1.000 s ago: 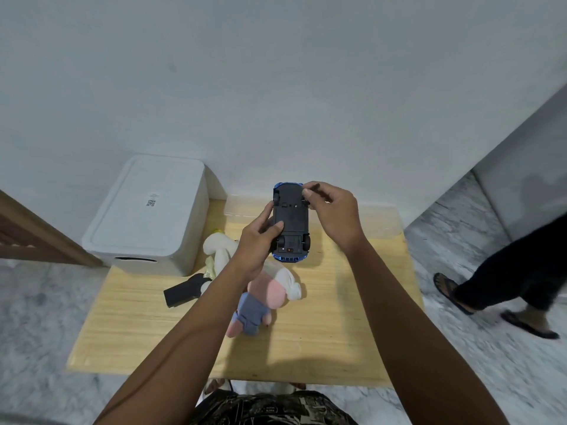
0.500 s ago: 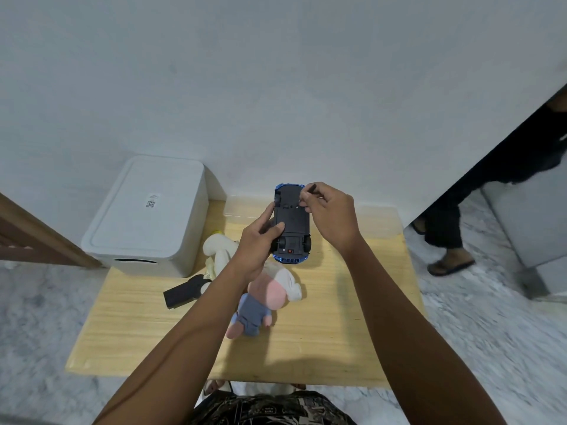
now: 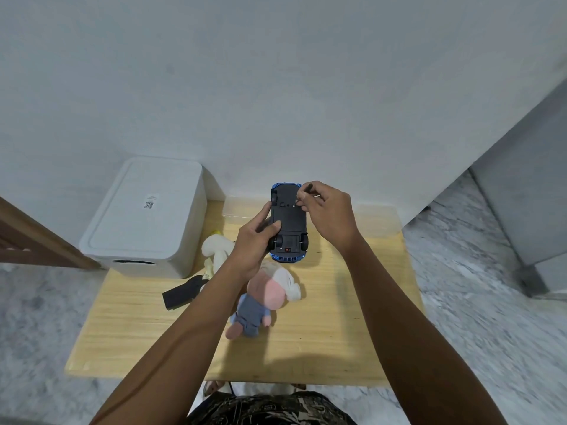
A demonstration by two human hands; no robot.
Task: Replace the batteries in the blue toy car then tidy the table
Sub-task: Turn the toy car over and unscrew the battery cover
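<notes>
The blue toy car (image 3: 289, 222) is held upside down above the wooden table (image 3: 337, 332), its black underside facing me. My left hand (image 3: 256, 243) grips the car's left side, thumb across the underside. My right hand (image 3: 328, 210) pinches a small dark screwdriver (image 3: 307, 189) whose tip meets the underside near the car's far end.
A white lidded storage box (image 3: 144, 219) stands at the table's back left. A pink and blue plush toy (image 3: 264, 299), a cream plush (image 3: 216, 250) and a black object (image 3: 181, 291) lie under my left arm. A clear plastic lid or tray (image 3: 368, 219) sits at the back.
The person seen at the right has left the view. My right hand has shifted slightly on the screwdriver at the car's far end; the car stays in my left hand.
</notes>
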